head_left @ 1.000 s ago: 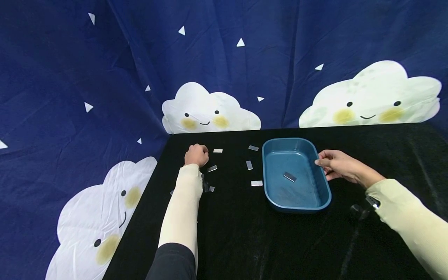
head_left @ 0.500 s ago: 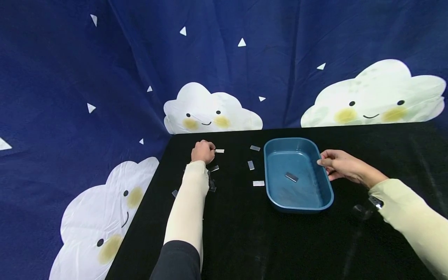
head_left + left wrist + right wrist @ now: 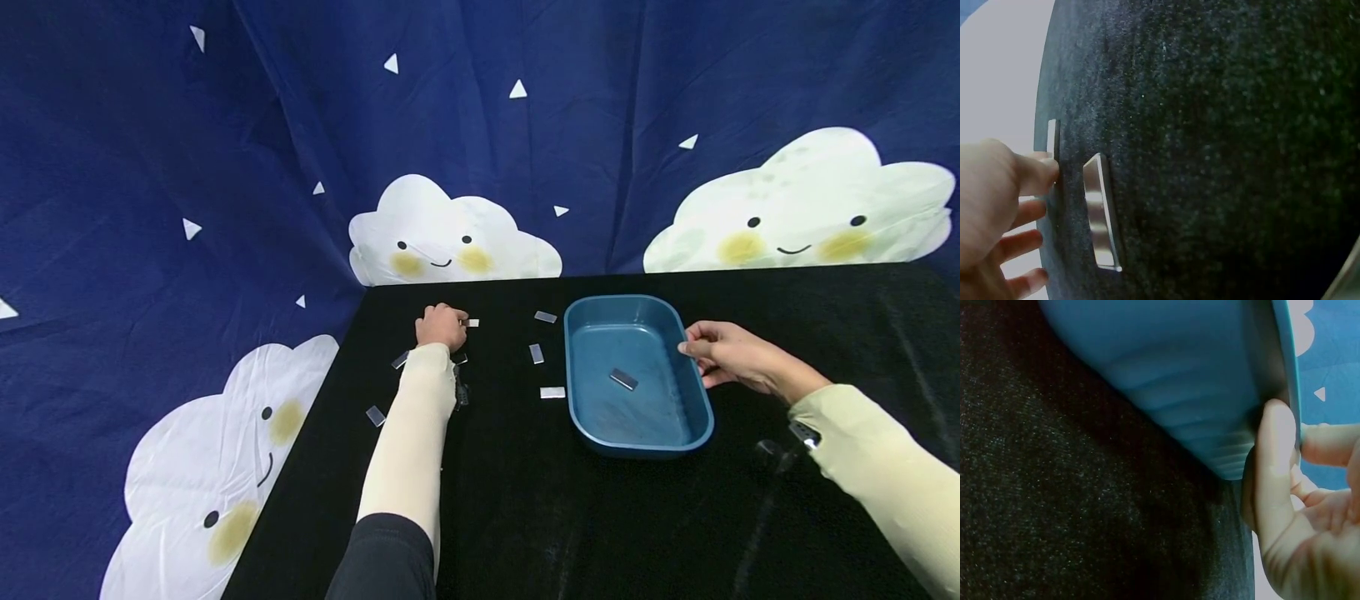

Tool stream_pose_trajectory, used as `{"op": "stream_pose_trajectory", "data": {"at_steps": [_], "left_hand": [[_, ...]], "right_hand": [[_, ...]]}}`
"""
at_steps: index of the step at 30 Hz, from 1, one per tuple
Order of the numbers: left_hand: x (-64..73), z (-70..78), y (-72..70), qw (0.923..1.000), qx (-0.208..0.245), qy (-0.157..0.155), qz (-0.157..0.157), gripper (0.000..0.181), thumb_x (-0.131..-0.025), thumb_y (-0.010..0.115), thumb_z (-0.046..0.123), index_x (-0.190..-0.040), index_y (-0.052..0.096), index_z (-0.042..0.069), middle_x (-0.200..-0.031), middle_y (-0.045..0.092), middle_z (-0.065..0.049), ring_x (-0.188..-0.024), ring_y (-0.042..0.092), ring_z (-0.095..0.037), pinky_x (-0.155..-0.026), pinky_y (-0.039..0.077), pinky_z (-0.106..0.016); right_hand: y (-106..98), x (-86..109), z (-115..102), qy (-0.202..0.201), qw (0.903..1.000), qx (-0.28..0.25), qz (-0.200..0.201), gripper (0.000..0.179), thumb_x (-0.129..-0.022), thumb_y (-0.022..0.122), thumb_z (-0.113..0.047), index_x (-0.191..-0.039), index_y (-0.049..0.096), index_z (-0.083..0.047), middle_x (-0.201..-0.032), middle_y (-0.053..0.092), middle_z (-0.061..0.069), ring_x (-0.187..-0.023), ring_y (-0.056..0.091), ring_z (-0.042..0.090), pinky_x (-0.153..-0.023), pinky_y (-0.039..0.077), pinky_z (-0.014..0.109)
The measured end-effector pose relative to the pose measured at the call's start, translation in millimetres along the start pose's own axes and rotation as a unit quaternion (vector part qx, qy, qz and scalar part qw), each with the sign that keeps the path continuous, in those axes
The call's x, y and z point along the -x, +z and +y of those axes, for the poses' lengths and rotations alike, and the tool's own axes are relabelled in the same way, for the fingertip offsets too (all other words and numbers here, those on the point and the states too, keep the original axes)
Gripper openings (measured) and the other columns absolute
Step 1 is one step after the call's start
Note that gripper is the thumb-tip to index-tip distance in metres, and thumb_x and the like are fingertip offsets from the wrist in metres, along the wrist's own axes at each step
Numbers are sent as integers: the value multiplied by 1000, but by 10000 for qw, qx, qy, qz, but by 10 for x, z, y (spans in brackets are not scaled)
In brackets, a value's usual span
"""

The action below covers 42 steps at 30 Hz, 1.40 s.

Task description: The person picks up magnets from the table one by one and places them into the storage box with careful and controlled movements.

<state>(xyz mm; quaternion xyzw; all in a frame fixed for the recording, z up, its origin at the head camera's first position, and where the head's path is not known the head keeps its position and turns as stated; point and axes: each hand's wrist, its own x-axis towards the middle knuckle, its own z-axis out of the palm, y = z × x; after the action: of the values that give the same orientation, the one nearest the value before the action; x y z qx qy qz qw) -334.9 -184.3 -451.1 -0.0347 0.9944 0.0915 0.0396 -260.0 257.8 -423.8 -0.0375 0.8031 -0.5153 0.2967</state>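
Observation:
My left hand is at the far left of the black table, thumb and index finger pinching the end of a small light metal plate. In the left wrist view the thumb covers part of that plate, and the other fingers are spread loosely. Another shiny metal plate lies just beside this hand. With thumb and fingers my right hand grips the right rim of a blue plastic basin. One dark metal plate lies inside the basin.
Between left hand and basin lie several loose metal plates, among them a grey plate and a pale plate. Another plate lies by the left forearm. A blue cloud-print curtain hangs along the back and left edges.
My left hand has moved right to the pale plate and its fingers have come onto it, uncovering plates left of the forearm. The right hand and basin stay in place.

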Motion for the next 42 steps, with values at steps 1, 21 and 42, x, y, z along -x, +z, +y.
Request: {"op": "stream_pose_trajectory", "data": {"at_steps": [1,21,42], "left_hand": [[-5,-2,-2,10000,-4,-6,51,26,-94,58,18,-115,73,24,-132,59,-8,-124,49,-32,-102,42,-52],[-68,-6,9,9986,146,-40,500,19,-89,64,14,-98,79,21,-115,69,-4,-112,52,-28,-98,43,-51],[-53,-129,-42,9947,852,-266,507,8,-88,70,20,-86,78,17,-93,73,-1,-105,58,-28,-91,48,-46]], "right_hand": [[0,-1,0,-3,10000,3,6,27,-102,49,-26,-119,42,-7,-86,55,-1,-73,62,11,-68,59,28],[19,38,-22,5,10000,-2,97,28,-102,49,-25,-121,41,-5,-87,55,-1,-75,62,11,-69,59,29],[28,-14,-14,69,9999,-7,111,26,-102,48,-24,-119,42,-6,-86,55,-1,-73,62,11,-68,59,28]]}}
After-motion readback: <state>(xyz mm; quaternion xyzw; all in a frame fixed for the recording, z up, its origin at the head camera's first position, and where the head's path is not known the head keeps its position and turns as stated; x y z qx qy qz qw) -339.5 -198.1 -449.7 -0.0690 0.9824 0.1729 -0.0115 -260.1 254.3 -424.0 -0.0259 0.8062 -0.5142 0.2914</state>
